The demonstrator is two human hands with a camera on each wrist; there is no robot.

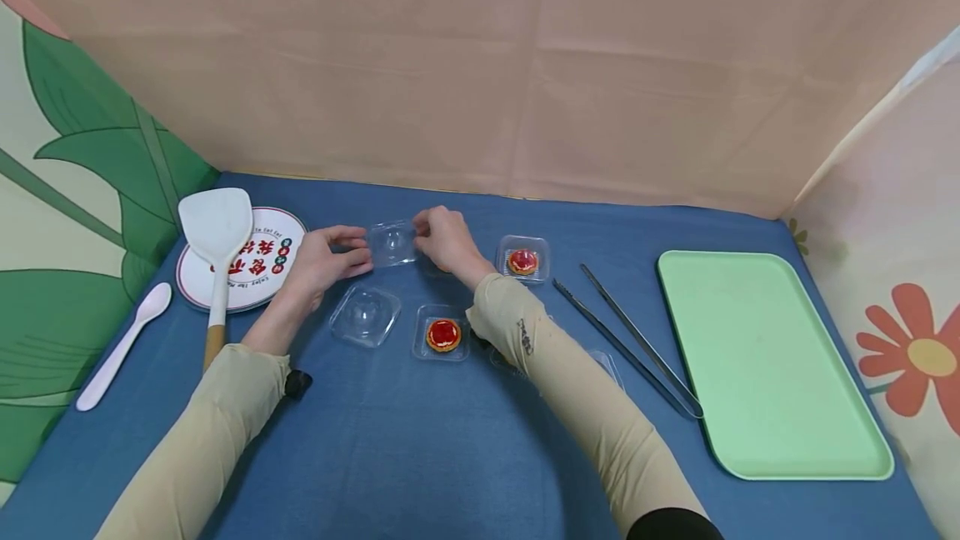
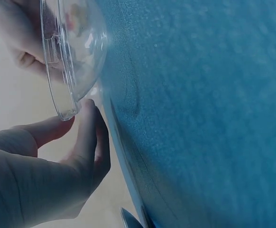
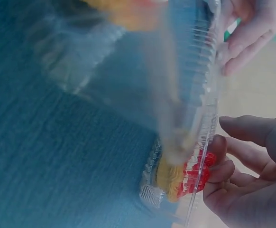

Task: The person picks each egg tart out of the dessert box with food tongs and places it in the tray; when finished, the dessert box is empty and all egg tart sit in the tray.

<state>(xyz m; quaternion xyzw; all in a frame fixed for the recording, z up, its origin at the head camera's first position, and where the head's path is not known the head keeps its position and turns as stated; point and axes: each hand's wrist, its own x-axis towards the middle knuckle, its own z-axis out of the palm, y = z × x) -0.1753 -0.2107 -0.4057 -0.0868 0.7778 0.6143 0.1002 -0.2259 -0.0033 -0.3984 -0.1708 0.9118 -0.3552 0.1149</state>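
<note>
A clear plastic box with a domed lid [image 1: 392,243] is between the two hands, toward the back of the blue table. At the lid's left corner my left hand [image 1: 322,261] pinches the edge between thumb and fingers, as the left wrist view shows. My right hand [image 1: 447,242] grips the other side with curled fingers. Beside those fingers, a red-topped tart [image 3: 188,178] sits in clear plastic in the right wrist view; the hand hides it from the head view. Nearer lie another clear lid [image 1: 365,315] and a box with a red tart [image 1: 444,336].
Another boxed tart [image 1: 522,261] stands right of the hands. Black tongs [image 1: 622,332] lie beside a green tray [image 1: 772,365]. At left, a white spatula [image 1: 217,232] rests across a printed plate [image 1: 262,273], next to a white spoon [image 1: 123,348]. My right sleeve partly covers more clear plastic [image 1: 606,369].
</note>
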